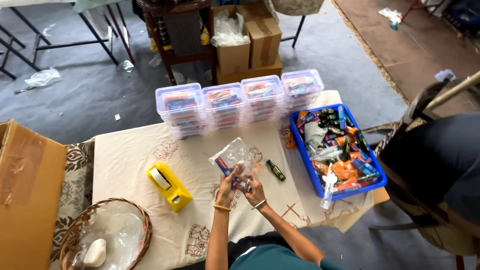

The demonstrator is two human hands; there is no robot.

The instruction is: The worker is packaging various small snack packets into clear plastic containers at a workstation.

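Both hands, left hand (228, 181) and right hand (253, 185), pinch a clear plastic bag (235, 156) upright above the table's (130, 160) near edge, mouth up, blue tray (300, 150) within reach.

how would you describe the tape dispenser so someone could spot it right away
On the cream cloth-covered table, look left of the person's hands, near the round wicker basket. The yellow plastic tape dispenser lies there alone, the only bright yellow, wedge-shaped thing on the cloth.

Both forearms reach forward, bare, wrists close together. My left hand (227, 184) is raised, fingers curled in a pinching grip, a yellow band on its wrist. My right hand (253, 189) is just beside it, fingers closed, a silver bangle on its wrist.
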